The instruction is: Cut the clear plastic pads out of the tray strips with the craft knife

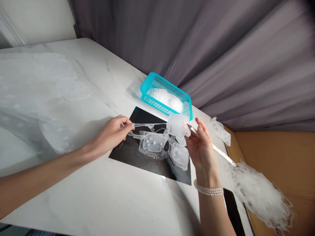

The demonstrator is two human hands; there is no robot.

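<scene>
One uneven tug, I judge, could snap the thin clear strip (147, 125) or tear the clear moulded piece (177, 125) at centre frame. Counted: one white table (98, 196), one black mat (133, 154) mid-frame, one blue basket (147, 88) above it, one heap of scraps (258, 193) lower right, two hands. My left hand (112, 134) pinches the strip tight; my right hand (201, 149) grips the piece between thumb and fingers.

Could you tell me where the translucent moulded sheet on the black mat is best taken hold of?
Probably by the thin strip along its upper-left edge, pinched from the left, as the left hand does. The strip is flat and raised off the black mat; the bulging pockets of the moulded sheet give fingers less purchase. The right hand holds a rounded piece.
</scene>
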